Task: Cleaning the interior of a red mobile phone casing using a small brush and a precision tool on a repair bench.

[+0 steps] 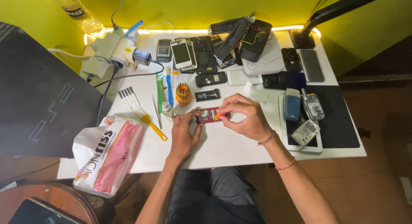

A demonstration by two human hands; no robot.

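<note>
A single head-worn camera looks steeply down from above the seated person onto a white rectangular work table [223, 151]. It faces forward toward a yellow-green wall [180, 7] that runs along the table's far edge at the top of the frame. The wide view takes in the whole tabletop, the person's forearms rising from the bottom edge, the lap below, and brown tiled floor [377, 177] to the right. The two bare hands sit near the frame's centre, at moderate closeness. No second view overlaps it.
</note>
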